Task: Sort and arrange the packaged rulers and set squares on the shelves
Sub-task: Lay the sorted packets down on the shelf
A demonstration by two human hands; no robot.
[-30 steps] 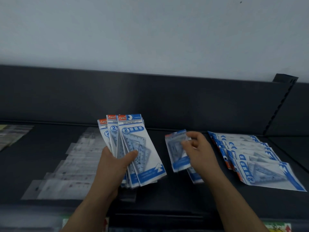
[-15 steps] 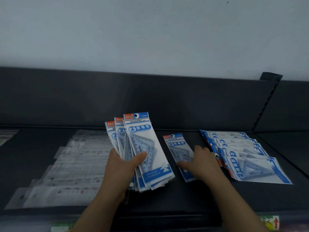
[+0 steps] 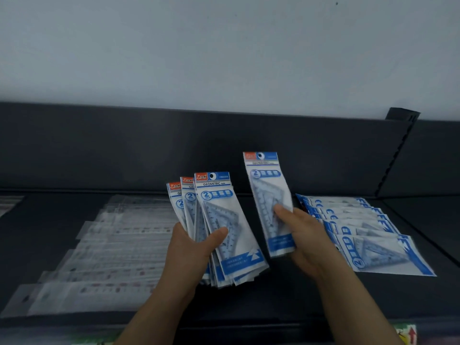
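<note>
**Single set-square packet raised off the shelf**

Lifted since half a second ago, the single blue-and-white plastic packet of transparent set squares (image 3: 268, 195) then lay flat under the right hand. It now stands nearly upright, clear of the dark grey metal shelf (image 3: 286, 302).

Right hand (image 3: 306, 240): clamped on the lower half of this packet, thumb on its face, fingers behind it.

Left hand (image 3: 191, 247): clamped on a fanned bundle of matching blue-and-white set-square packets (image 3: 224, 230). The thumb lies across the front packet, and the red-and-blue headers point to twelve o'clock.

The single packet is at three o'clock of the bundle, just beside it; whether their edges touch cannot be told.

At three o'clock of the right hand, an overlapping row of the same blue-and-white packets (image 3: 373, 235) lies flat and sideways on the shelf.

At nine o'clock of the left hand, an overlapping row of long rulers in clear plastic sleeves (image 3: 107, 257) lies flat on the same shelf, its print too blurred to read.

At twelve o'clock stands a dark back panel (image 3: 124, 150), with a pale wall (image 3: 224, 46) above it.
</note>
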